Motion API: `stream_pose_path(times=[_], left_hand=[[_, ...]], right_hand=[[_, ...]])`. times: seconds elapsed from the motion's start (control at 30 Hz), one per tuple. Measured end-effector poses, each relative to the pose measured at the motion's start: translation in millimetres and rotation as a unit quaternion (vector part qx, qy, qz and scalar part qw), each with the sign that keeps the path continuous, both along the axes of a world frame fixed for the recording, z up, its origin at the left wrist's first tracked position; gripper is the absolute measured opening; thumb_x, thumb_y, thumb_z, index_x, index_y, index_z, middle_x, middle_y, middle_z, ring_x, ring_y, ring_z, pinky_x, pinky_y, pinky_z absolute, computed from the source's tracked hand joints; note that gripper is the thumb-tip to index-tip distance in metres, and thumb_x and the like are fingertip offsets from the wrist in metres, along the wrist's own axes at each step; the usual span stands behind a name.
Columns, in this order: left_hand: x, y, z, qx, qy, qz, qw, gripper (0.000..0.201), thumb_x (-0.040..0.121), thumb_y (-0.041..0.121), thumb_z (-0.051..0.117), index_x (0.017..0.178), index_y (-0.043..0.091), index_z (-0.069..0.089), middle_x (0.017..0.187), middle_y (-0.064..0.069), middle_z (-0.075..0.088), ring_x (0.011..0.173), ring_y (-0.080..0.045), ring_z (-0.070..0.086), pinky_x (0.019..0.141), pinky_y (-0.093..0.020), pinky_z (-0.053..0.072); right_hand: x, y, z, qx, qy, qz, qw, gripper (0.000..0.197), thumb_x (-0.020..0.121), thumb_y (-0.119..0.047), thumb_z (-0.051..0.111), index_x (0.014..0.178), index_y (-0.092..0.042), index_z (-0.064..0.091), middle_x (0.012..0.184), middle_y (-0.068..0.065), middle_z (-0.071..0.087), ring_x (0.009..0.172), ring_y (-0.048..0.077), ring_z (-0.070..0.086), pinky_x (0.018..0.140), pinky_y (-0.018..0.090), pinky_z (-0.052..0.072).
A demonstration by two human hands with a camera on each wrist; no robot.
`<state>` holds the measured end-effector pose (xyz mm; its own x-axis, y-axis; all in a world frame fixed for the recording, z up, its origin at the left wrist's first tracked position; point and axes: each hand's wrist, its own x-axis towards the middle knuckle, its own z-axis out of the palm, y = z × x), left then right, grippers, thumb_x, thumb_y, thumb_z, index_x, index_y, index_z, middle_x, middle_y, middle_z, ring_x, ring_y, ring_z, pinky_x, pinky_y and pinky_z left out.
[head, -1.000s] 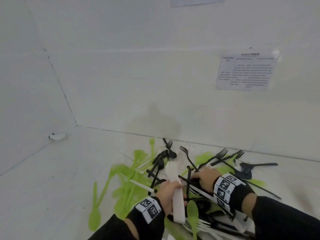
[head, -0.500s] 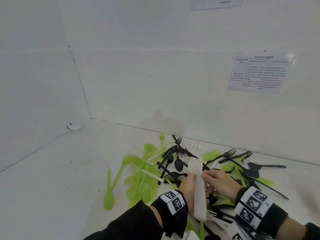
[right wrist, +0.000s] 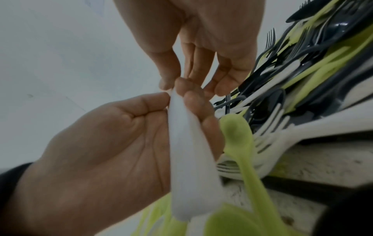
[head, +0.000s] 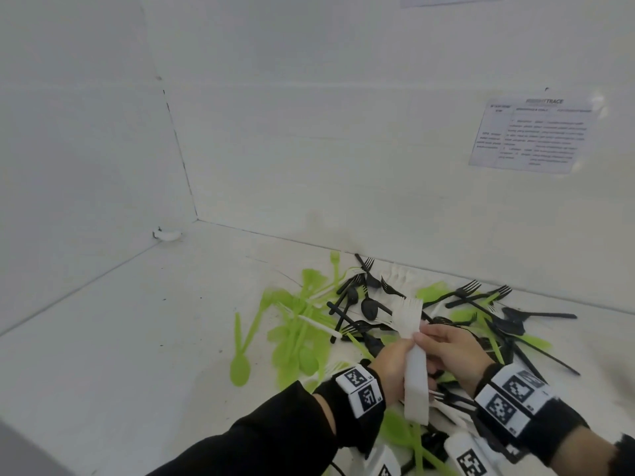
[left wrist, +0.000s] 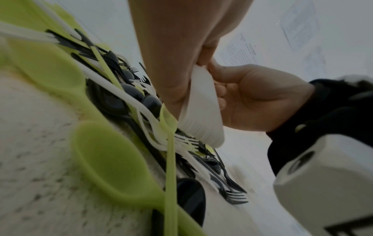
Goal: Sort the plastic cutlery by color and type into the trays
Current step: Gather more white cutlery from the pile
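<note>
Held thing: a nested stack of white plastic forks [head: 414, 365], above the near middle of the mixed green, black and white plastic cutlery pile [head: 302, 331] on the white table [head: 137, 338].
Left hand [head: 395, 367]: wrapped round the stack's handles.
Right hand [head: 450, 348]: fingertips [right wrist: 167, 83] pinching the stack just below the tines.
Handling: probably light, stiff and slick; nested forks could slide apart, so hold mid-handle.
Long axis: near to far, tines pointing far and up.
Trays: none in view.
</note>
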<state>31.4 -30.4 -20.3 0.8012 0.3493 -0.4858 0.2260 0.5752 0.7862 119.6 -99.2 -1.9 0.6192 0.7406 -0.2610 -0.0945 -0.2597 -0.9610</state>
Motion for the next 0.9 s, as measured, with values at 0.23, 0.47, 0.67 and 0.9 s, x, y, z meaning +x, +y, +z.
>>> stream_pose_path(times=[0.23, 0.47, 0.67, 0.9], left_hand=[[-8, -27, 0, 0.050, -0.025, -0.024, 0.998, 0.021, 0.089, -0.002, 0.034, 0.093, 0.006, 0.053, 0.063, -0.007, 0.049, 0.048, -0.015, 0.050, 0.045, -0.023, 0.043], [-12, -68, -15, 0.108, -0.039, -0.150, 0.982, 0.011, 0.101, 0.023, 0.038, 0.098, 0.020, 0.048, 0.079, 0.002, 0.059, 0.054, -0.007, 0.061, 0.050, -0.018, 0.050], [9, -105, -9, 0.152, -0.029, -0.161, 0.975, 0.021, 0.099, 0.014, 0.036, 0.120, 0.012, 0.040, 0.073, -0.003, 0.048, 0.052, -0.014, 0.047, 0.052, -0.024, 0.050], [61, -169, -14, 0.299, -0.034, -0.178, 0.937, 0.054, 0.099, 0.020, 0.023, 0.147, 0.033, 0.001, 0.080, 0.001, 0.046, 0.055, -0.008, 0.041, 0.050, -0.020, 0.039]], right_hand=[[-22, -21, 2, 0.014, -0.009, -0.010, 1.000, 0.011, 0.092, 0.000, 0.051, 0.097, 0.002, 0.060, 0.062, 0.008, 0.062, 0.032, 0.006, 0.051, 0.030, 0.016, 0.037], [-4, -52, 11, 0.021, -0.037, -0.108, 0.993, 0.011, 0.092, -0.005, 0.052, 0.089, -0.005, 0.063, 0.082, 0.010, 0.066, 0.072, 0.021, 0.058, 0.073, 0.035, 0.049], [7, -96, 2, -0.066, -0.053, -0.071, 0.994, 0.012, 0.092, -0.021, 0.056, 0.094, -0.010, 0.057, 0.083, 0.010, 0.060, 0.070, 0.019, 0.056, 0.061, 0.030, 0.045], [32, -155, 11, -0.195, -0.256, -0.084, 0.943, 0.027, 0.088, -0.030, 0.059, 0.073, -0.016, 0.041, 0.074, -0.001, 0.050, 0.067, 0.010, 0.045, 0.064, 0.024, 0.040]])
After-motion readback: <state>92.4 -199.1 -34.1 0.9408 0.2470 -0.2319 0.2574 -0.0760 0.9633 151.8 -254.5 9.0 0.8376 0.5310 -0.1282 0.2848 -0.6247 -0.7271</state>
